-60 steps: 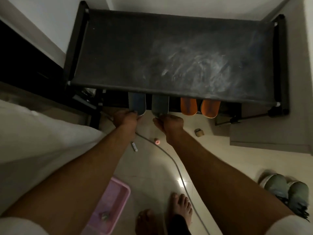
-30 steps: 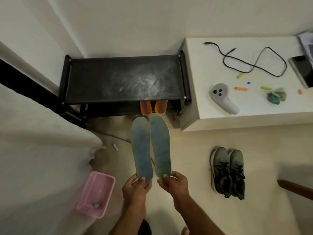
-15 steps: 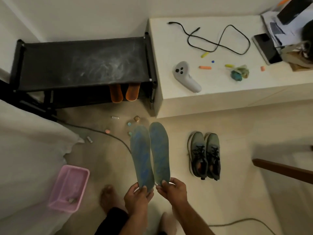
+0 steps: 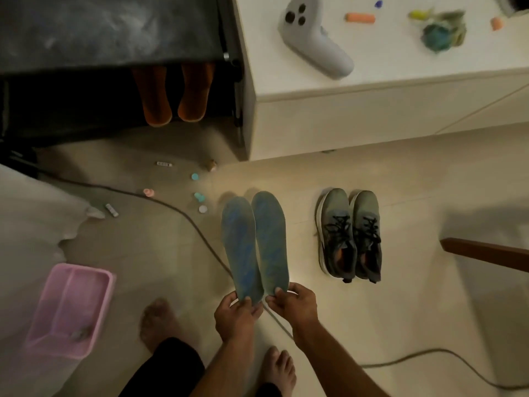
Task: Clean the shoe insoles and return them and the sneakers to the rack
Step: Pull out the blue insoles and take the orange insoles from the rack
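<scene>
— What is counted beside the rack (image 4: 114, 32)?
— Two blue insoles (image 4: 254, 245), two orange insoles (image 4: 174, 93), two sneakers (image 4: 350, 234), one pink basket (image 4: 71, 308).

Bare forearms and feet, black garment (image 4: 171, 368) at the legs

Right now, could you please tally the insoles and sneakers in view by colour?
Blue insoles: 2, one held in the left hand, one in the right hand
Orange insoles: 2, on the rack
Grey-green sneakers: 2, on the floor
Total: 6
</scene>
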